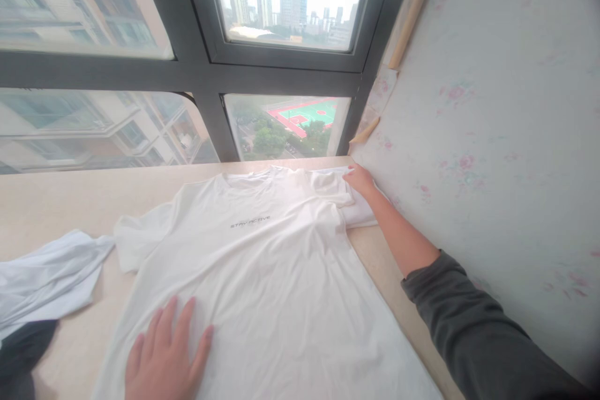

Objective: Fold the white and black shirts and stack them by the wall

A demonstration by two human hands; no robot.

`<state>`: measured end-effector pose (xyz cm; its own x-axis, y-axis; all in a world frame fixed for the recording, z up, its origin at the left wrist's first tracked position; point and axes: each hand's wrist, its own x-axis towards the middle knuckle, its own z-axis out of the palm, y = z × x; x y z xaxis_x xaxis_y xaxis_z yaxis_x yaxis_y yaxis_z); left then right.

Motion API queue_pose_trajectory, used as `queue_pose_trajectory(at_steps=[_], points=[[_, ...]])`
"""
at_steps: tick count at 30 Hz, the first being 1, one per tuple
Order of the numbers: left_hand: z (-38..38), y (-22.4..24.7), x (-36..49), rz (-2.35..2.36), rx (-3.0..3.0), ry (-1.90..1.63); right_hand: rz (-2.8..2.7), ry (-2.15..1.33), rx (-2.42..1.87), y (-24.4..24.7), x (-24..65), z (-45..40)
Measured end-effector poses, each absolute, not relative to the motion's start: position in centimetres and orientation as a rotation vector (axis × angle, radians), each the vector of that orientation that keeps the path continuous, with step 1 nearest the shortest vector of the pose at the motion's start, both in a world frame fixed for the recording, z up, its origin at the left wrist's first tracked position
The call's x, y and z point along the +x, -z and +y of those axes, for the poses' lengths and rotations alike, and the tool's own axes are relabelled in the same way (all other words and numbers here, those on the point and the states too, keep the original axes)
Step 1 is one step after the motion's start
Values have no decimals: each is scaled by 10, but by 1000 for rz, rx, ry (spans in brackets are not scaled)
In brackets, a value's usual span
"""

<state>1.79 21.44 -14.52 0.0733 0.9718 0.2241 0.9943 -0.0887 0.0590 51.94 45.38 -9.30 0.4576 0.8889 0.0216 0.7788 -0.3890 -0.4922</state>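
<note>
A white T-shirt (253, 269) with the print "STAY ACTIVE" lies spread on the pale ledge, its neckline towards the window. My left hand (166, 353) rests flat on the lower left of the shirt, fingers spread. At the far right, my right hand (360, 180) is closed, its fingertips pinching cloth at the shirt's right sleeve. That sleeve is bunched and creased, while the left sleeve (140, 234) lies stretched out. Under the right sleeve shows a folded white cloth (363, 211).
White clothing (51, 278) lies crumpled at the left, with dark cloth (28, 350) by it. A dark-framed window (285, 81) closes off the far side of the ledge (140, 190). A flower-papered wall (506, 137) stands close on the right, its paper peeling near the frame.
</note>
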Motion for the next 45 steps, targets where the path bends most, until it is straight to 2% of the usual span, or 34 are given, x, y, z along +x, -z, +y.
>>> queue_pose_trajectory(at_steps=[11, 23, 32, 35, 39, 45], points=[[214, 145, 18, -2048, -2223, 329, -1633, -467, -2203, 88, 522, 490], [214, 141, 19, -2084, -2208, 317, -1546, -317, -2171, 98, 509, 480], [213, 138, 22, -2081, -2204, 305, -1730, -214, -1975, 41, 470, 467], [214, 137, 22, -2082, -2205, 304, -1916, -332, -1780, 31, 447, 446], [213, 136, 24, -2072, -2217, 280, -1959, -570, -1591, 43, 439, 412], [216, 142, 13, -2096, -2229, 260, -1744, -540, -1701, 77, 467, 374]])
